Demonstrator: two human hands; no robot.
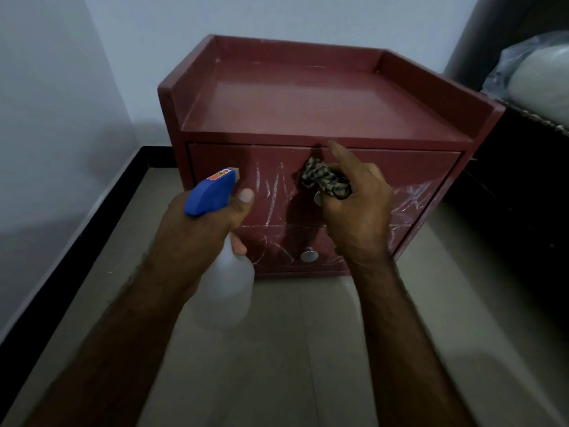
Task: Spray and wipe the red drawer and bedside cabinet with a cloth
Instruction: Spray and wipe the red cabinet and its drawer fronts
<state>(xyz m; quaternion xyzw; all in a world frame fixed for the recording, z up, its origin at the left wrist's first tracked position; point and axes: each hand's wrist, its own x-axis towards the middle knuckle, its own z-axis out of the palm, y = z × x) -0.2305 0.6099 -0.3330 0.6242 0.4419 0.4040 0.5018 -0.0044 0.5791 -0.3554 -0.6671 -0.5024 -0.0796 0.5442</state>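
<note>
A red bedside cabinet [308,100] stands on the floor against the wall, its tray-like top bare. Its upper drawer [400,167] and lower drawer [277,248] are shut, their fronts scratched white. My left hand [203,232] grips a white spray bottle [229,291] with a blue head [212,192], nozzle pointing at the upper drawer front. My right hand [357,211] holds a crumpled checked cloth [324,178] in front of the upper drawer, forefinger stretched up to the drawer's top edge. A round metal knob [309,254] shows on the lower drawer; the upper knob [317,198] is mostly hidden behind my hand.
A pale wall with a black skirting strip [77,241] runs along the left. A dark piece of furniture [523,211] stands close on the right, with a plastic-wrapped white bundle [535,78] on it. Grey floor tiles [292,349] lie in front.
</note>
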